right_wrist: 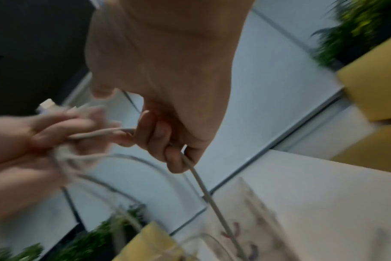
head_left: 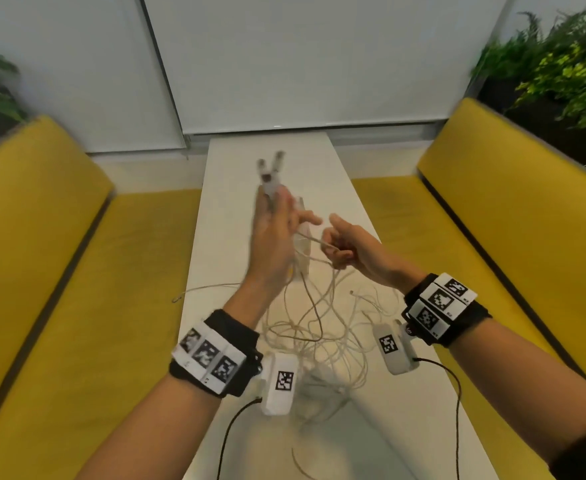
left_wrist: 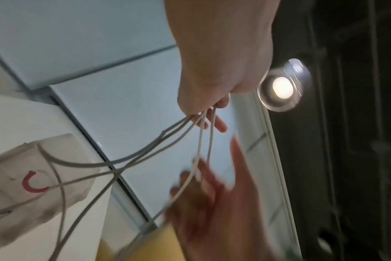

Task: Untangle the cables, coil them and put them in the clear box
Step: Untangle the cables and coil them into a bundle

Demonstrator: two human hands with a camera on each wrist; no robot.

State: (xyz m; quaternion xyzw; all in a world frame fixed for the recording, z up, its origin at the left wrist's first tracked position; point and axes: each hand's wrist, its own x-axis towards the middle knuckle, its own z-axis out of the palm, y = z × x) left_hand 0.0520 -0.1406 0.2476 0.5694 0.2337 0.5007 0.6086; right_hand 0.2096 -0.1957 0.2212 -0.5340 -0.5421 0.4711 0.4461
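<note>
A tangle of white cables [head_left: 319, 327] lies on the narrow white table [head_left: 284, 154]. My left hand [head_left: 271, 237] is raised above it and grips several strands [left_wrist: 145, 151], with a white pronged plug [head_left: 271, 171] sticking up past its fingertips. My right hand [head_left: 343, 244] is just to the right, its fingers curled round one cable [right_wrist: 203, 187] that runs across to the left hand [right_wrist: 33, 137]. The clear box [head_left: 302, 251] stands on the table behind and below both hands, partly hidden. The left hand is blurred.
Yellow benches [head_left: 59, 271] [head_left: 513, 237] run along both sides of the table. Green plants [head_left: 561, 64] stand at the back corners. White camera units [head_left: 279, 382] with black leads hang at my wrists over the near table.
</note>
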